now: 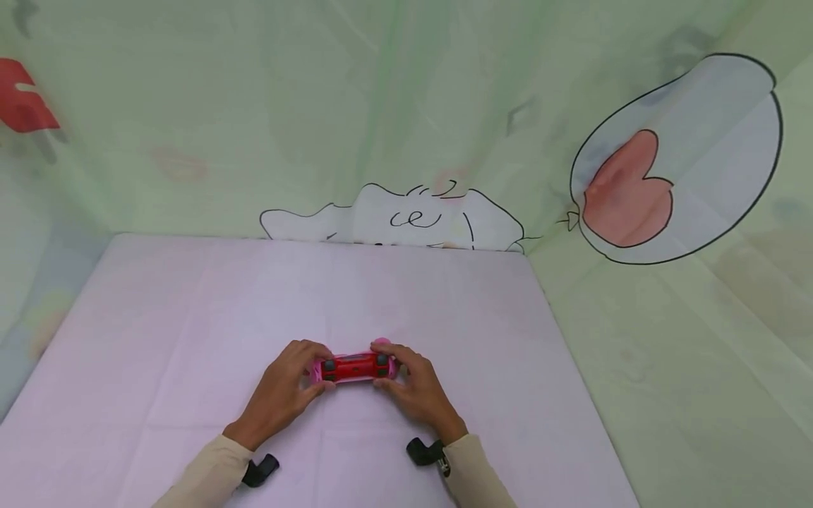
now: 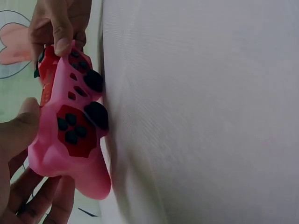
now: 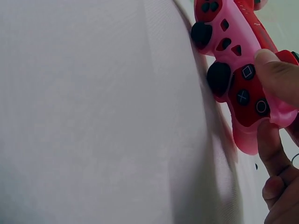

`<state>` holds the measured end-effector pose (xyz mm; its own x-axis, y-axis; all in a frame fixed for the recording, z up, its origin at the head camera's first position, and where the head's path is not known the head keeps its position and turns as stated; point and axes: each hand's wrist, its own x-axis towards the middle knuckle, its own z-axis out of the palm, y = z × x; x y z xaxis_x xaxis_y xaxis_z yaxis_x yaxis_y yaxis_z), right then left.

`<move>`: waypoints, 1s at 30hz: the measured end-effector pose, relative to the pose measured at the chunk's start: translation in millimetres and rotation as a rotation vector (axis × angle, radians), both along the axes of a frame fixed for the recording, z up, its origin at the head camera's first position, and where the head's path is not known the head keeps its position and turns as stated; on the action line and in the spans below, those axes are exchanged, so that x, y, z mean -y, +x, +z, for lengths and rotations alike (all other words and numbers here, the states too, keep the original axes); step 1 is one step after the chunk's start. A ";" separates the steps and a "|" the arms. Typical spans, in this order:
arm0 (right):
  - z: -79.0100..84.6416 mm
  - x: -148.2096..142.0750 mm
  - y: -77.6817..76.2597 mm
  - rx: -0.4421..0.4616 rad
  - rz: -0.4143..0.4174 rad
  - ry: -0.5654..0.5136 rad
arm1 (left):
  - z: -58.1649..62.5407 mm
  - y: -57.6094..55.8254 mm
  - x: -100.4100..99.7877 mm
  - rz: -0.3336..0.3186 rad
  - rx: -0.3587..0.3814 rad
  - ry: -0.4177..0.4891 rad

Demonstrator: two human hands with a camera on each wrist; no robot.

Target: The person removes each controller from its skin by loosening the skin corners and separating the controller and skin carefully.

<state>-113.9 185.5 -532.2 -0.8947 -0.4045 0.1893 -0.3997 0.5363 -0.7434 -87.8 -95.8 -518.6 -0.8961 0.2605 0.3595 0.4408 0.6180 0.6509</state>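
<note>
1. Holding the left end of a red game controller in a pink, rubbery-looking cover (image 1: 356,367), the bare left hand (image 1: 279,388) sets its thumb along the near side and its fingers along the far side.
2. At this left end, the black cross-pattern buttons (image 2: 71,128) sit in a red opening of the cover. The rounded grip beside them looks like a secure place to hold, as the cover probably gives a soft, slightly tacky surface.
3. Between the two hands, the controller is at or just above the pale lilac table cloth (image 1: 254,296); I cannot tell whether it touches. Its red shoulder-button edge faces up. The hard shell should feel stiff, light enough for one hand, though two keep it level.
4. Along the lower side, the black domed thumbsticks (image 2: 96,115) point toward the cloth. They are likely the most delicate parts, so weight is best kept off them.
5. At the right end, the round black symbol buttons (image 3: 242,97) would press easily; the covered rim is the better hold.
6. Farthest right, the bare right hand (image 1: 422,391) grips that end between thumb and fingers.
</note>
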 end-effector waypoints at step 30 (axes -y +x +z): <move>17.4 4.9 -5.7 -0.100 -0.107 0.112 | -3.7 -4.3 8.2 0.013 0.069 0.058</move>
<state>-119.6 180.6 -514.7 -0.9127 -0.3317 0.2387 -0.4051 0.6566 -0.6363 -92.0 -104.1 -522.3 -0.9225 0.2291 0.3108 0.3857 0.5839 0.7143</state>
